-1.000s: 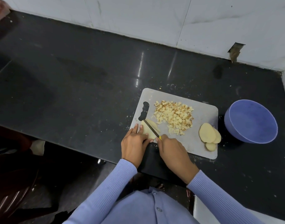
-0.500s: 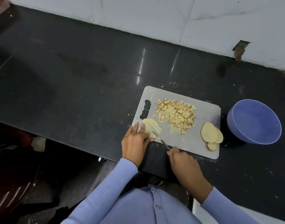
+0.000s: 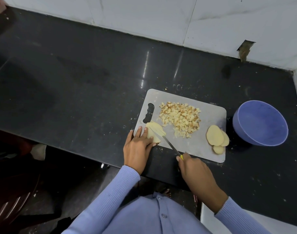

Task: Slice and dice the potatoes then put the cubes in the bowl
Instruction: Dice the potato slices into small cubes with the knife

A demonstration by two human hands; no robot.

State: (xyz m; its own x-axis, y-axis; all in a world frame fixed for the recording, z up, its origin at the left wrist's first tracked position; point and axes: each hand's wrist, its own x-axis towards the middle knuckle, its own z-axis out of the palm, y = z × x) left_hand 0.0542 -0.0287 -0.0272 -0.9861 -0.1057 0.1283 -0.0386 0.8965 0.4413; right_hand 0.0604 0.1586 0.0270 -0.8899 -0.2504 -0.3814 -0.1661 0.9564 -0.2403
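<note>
a person in a pale blue top stands at a dark counter [image 3: 77,81], seen from above. a grey cutting board [image 3: 210,149] lies near the counter's front edge. at the board's left corner, the left hand [image 3: 137,146] presses flat, fingers straight, on a small stack of potato slices [image 3: 155,131]. the right hand [image 3: 193,168] is curled round the yellow handle of a thin knife [image 3: 169,144], its blade lying across the stack. a heap of potato cubes [image 3: 179,119] sits in the middle of the board. three more slices [image 3: 216,137] overlap at the right edge, just beside a blue bowl [image 3: 260,123], which looks empty. the raw slices seem firm, light and probably wet, so the stack may slide apart; holding it from above, fingertips back from the blade, looks safest. the loose cubes would likely be best scooped or swept off the board.
</note>
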